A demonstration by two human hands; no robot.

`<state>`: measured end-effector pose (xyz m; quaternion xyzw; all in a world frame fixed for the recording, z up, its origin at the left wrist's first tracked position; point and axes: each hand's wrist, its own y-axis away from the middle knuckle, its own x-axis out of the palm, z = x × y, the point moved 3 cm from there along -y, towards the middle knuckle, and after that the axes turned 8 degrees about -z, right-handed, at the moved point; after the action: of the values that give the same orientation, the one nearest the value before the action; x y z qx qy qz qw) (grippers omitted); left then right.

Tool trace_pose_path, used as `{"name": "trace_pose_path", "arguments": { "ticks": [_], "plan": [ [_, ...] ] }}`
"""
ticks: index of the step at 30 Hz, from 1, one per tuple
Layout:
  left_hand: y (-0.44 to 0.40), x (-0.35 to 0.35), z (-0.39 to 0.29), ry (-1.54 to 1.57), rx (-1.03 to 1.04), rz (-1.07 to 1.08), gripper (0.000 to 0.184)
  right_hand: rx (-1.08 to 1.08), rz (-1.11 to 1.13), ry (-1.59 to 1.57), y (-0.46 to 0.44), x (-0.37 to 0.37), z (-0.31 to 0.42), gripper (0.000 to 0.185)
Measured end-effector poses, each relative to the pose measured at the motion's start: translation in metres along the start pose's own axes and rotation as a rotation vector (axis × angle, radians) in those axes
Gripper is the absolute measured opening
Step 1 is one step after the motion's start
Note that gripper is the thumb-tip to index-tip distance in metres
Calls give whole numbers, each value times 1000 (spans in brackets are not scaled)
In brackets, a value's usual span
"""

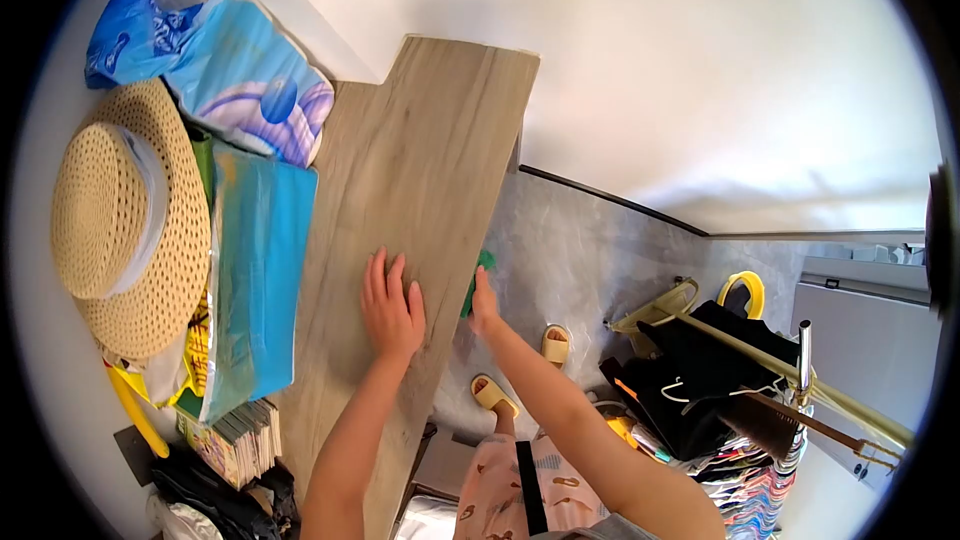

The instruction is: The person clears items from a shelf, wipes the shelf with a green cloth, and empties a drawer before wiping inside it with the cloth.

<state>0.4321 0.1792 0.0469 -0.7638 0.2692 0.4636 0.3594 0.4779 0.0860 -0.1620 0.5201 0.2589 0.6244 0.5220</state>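
My left hand [392, 312] lies flat on the wood-grain tabletop [430, 140], its fingers spread and nothing in them. Beyond the long right edge of that top, my right hand [483, 304] is closed around a green cloth [486, 261]. Part of the cloth shows above the fingers and part between the hand and the board's edge. Whether the cloth touches the edge I cannot tell.
Along the left stand a straw hat [100, 210], a blue bag [275, 270], a patterned bag [250, 80] and a stack of books [235, 440]. At right a rack holds many hangers [750, 485] and black clothing [690, 375]. Yellow slippers [556, 345] are on the grey floor.
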Motion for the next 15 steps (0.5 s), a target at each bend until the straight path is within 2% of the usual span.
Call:
{"name": "trace_pose_path", "arguments": {
  "ticks": [3,6,9,12,15],
  "plan": [
    [-1,-2,2,2,22,-15,38,287,67,-143,-30,-12,-6,61],
    [0,-1,3,6,32,-29,37,320,147,-156,-35,-18,0,58],
    [2,1,6,25,35,-48,37,237,-13,-114,-38,-32,2,56],
    [1,0,6,35,41,-59,37,232,11,-123,-34,-69,11,52],
    [3,6,9,42,55,-107,36,93,-88,-68,14,-90,43,50]
  ]
}}
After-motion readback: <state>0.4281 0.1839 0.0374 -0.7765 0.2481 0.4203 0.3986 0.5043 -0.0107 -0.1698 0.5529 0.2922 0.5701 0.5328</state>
